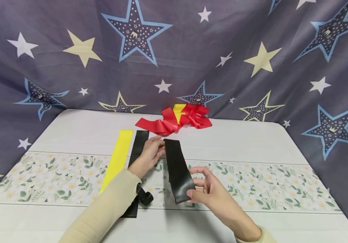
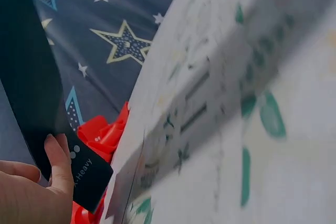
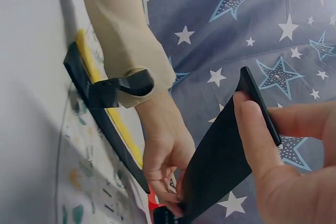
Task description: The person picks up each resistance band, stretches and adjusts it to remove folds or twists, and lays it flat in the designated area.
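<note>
- Nearest the camera, two cream sleeves (image 1: 101,206) reaching in from the front edge of the counter (image 1: 246,141), a black strap (image 1: 145,198) at the left cuff.
- Right hand (image 1: 210,190) pinching the near end of a black band (image 1: 178,172), digits on both faces.
- Left hand (image 1: 149,152) gripping the far end of the same band, fingertips just beside white lettering (image 2: 83,172) reading "X-Heavy".
- Both hands thus grasping, with one band between them.
- Location of that band: raised over the middle of the counter, well in from the left and right edges, slanting from the far end down toward the right hand.
- Look of it: flat, wide, smooth and black, bent into a gentle curve, a soft shine toward the near end.
- Counted flat on the counter, left of the middle: one yellow strip (image 1: 117,158) and one black strip (image 1: 138,145), side by side, running lengthwise toward the far edge, both partly hidden by the left arm.
- By the middle of the far edge, one loose heap of red ribbon (image 1: 167,123) with one yellow piece (image 1: 178,110) showing in it; cannot tell how many red lengths.
- Behind the far edge, a dark curtain (image 1: 180,44) printed with stars.
</note>
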`<state>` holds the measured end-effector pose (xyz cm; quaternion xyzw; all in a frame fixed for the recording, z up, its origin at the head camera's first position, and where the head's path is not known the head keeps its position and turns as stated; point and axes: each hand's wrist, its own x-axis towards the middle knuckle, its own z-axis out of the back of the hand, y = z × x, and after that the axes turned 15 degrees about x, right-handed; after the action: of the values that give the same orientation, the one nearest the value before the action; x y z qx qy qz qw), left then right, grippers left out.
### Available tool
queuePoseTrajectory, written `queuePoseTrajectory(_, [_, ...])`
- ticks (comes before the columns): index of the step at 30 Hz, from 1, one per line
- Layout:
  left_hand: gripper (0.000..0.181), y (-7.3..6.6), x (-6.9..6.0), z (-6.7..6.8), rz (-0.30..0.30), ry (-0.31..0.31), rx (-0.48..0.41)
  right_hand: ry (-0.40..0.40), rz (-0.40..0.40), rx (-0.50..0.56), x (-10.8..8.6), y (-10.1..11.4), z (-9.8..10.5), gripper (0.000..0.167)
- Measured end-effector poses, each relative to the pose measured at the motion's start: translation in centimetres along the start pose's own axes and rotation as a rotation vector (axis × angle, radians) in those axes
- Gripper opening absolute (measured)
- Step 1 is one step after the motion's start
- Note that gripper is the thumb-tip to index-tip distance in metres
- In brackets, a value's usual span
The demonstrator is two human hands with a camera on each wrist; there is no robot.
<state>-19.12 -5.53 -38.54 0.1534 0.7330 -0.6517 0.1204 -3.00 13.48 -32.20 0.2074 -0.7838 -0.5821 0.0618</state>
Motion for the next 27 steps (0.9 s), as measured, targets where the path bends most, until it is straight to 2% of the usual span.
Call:
queuePoseTrajectory(3, [0.027,-0.1,0.1,0.1,0.048,0.022,-0.092,0.027,-0.009,0.004,-0.3,-0.4,0.1,0.058])
queuePoseTrajectory(5, [0.028,-0.2,0.0,0.1,0.068,0.045,-0.153,0.039,-0.023,0.009,-0.4,-0.6,0.2,0.057])
queuePoseTrajectory(6, [0.037,-0.3,0.0,0.2,0.077,0.059,-0.177,0.044,-0.029,0.01,-0.5,-0.7,0.3,0.056])
queuePoseTrajectory(8, [0.039,-0.4,-0.1,0.2,0.087,0.073,-0.2,0.058,-0.034,0.008,-0.6,-0.9,0.4,0.055])
queuePoseTrajectory(12, [0.016,-0.6,0.0,0.5,0.102,0.083,-0.213,0.092,-0.038,0.001,-1.0,-1.3,0.7,0.056])
queuePoseTrajectory(14, [0.009,-0.6,0.0,0.6,0.113,0.081,-0.21,0.106,-0.041,0.001,-1.2,-1.4,0.8,0.057])
queuePoseTrajectory(18, [0.025,-0.7,-0.1,0.9,0.11,0.099,-0.193,0.113,-0.053,0.005,-1.5,-1.7,1.2,0.058])
queuePoseTrajectory(21, [0.04,-0.8,-0.1,1.1,0.069,0.117,-0.142,0.12,-0.036,0.022,-1.8,-1.9,1.6,0.06])
queuePoseTrajectory(23, [0.044,-0.8,-0.1,1.3,0.037,0.128,-0.106,0.135,-0.006,0.039,-2.0,-2.0,1.8,0.061])
queuePoseTrajectory(27, [0.044,-0.8,-0.1,1.5,0.001,0.098,-0.013,0.161,0.048,0.043,-2.3,-1.6,2.0,0.05])
